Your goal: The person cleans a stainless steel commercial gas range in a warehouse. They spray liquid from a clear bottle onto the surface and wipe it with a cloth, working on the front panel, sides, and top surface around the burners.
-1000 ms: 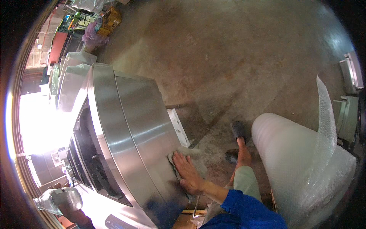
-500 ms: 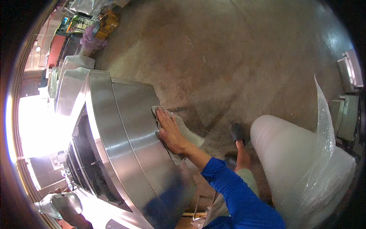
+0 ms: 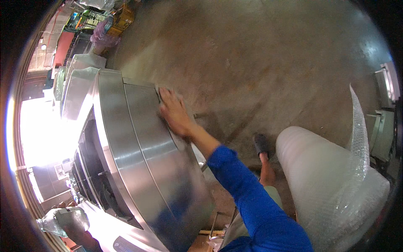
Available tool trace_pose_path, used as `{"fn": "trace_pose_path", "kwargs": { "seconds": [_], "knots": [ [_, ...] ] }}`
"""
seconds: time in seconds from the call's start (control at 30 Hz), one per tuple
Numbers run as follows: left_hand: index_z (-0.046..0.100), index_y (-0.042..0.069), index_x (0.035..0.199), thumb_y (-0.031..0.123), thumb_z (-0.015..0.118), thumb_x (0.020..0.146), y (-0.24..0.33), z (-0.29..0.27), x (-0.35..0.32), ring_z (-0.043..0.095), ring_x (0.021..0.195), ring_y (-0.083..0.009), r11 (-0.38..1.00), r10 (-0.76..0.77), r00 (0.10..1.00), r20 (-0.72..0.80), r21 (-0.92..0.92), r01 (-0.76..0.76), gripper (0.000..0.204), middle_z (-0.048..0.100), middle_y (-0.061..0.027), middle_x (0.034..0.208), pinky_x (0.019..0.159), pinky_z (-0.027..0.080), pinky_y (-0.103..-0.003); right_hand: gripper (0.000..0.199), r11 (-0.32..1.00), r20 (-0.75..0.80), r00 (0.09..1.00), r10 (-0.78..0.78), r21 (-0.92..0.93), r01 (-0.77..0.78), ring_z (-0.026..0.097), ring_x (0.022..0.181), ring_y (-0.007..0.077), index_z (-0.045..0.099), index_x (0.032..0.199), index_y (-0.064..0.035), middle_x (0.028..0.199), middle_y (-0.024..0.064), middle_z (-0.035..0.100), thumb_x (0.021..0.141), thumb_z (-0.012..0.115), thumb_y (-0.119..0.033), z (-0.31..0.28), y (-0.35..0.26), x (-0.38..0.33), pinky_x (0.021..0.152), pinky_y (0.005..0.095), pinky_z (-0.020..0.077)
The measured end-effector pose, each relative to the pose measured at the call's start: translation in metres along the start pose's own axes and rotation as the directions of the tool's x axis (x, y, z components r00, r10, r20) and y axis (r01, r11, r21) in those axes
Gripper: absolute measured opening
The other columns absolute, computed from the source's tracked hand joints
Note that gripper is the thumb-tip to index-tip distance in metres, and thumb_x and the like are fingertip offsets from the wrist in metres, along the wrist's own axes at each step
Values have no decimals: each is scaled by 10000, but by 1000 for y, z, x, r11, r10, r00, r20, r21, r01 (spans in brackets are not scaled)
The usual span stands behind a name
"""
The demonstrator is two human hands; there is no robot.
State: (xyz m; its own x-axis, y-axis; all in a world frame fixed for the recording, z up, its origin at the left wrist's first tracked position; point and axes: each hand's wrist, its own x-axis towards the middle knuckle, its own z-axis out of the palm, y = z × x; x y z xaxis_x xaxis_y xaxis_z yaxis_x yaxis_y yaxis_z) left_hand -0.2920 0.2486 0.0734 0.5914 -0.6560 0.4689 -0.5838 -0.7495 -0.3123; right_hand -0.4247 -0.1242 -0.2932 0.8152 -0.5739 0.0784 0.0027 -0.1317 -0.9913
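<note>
A large stainless steel appliance [image 3: 155, 138] with a brushed, curved casing and a dark glazed front stands on the left. Along the far upper edge of its steel panel, my right hand [image 3: 176, 113] lies with fingers outstretched, pressing a pale grey cloth [image 3: 182, 144] to the metal. Most of the cloth is hidden beneath the palm and wrist, and the hand is slightly blurred. At the lower left, my left hand [image 3: 79, 236], in dark shadow, is closed around a clear bottle [image 3: 66, 221] tilted on its side.
A big roll of white bubble wrap [image 3: 315, 168] stands on the right, its loose end sticking up. Plastic-covered items [image 3: 82, 86], a purple bag [image 3: 103, 37] and a yellow crate [image 3: 121, 20] are at the upper left. Grey metal equipment [image 3: 383, 130] stands at the right edge.
My right hand has slid away from me and slightly left along the panel's edge, with the cloth beneath it. My left hand keeps hold of the bottle, nearly in place.
</note>
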Motion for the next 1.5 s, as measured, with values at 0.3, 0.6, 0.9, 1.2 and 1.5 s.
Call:
{"fn": "trace_pose_path", "kwargs": {
  "seconds": [0.3, 0.6, 0.9, 1.2, 1.5],
  "knots": [
    [503, 46, 999, 298, 511, 917, 0, -4, 1, 498, 940, -282, 1000, 3, 1000, -1, 21, -3, 265, 507, -127, 996, 923, 397, -436, 682, 991, -22, 994, -107, 74, 108, 111, 1489, 349, 162, 1542, -50, 1603, 161, 173, 1009, 354, -429, 4, -19, -23, 1187, 533, 64],
    [526, 54, 951, 303, 514, 910, -1, -17, 5, 519, 891, -273, 996, 59, 998, 6, 70, -59, 253, 527, -114, 943, 896, 417, -429, 711, 962, 13, 993, -119, 249, 112, 79, 1488, 379, 171, 1551, -91, 1614, 163, 129, 997, 351, -498, 1, -11, -52, 1173, 566, 24],
    [550, 62, 902, 309, 518, 902, -6, -34, 12, 541, 843, -264, 956, 148, 987, 61, 247, -159, 249, 548, -102, 890, 868, 437, -423, 566, 973, 111, 988, 105, 196, -126, 112, 1480, 402, 297, 1523, -104, 1603, 125, 212, 1015, 376, -342, 40, -30, -338, 1159, 590, 6],
    [573, 70, 854, 314, 521, 895, 2, -43, 21, 562, 794, -254, 819, 255, 962, 102, 506, -271, 253, 569, -90, 838, 841, 457, -416, 550, 963, 58, 982, 178, 197, -186, 97, 1482, 396, 307, 1523, -115, 1587, 108, 267, 1032, 337, -363, 43, -8, -333, 1171, 548, -28],
    [597, 78, 806, 320, 525, 888, 13, -50, 40, 583, 745, -245, 445, 319, 903, 289, 796, -412, 265, 589, -77, 785, 813, 477, -410, 527, 971, 2, 982, 188, 152, -186, 118, 1476, 401, 369, 1493, -105, 1579, 88, 293, 1037, 294, -358, 38, -11, -338, 1156, 598, 19]
  ]
}}
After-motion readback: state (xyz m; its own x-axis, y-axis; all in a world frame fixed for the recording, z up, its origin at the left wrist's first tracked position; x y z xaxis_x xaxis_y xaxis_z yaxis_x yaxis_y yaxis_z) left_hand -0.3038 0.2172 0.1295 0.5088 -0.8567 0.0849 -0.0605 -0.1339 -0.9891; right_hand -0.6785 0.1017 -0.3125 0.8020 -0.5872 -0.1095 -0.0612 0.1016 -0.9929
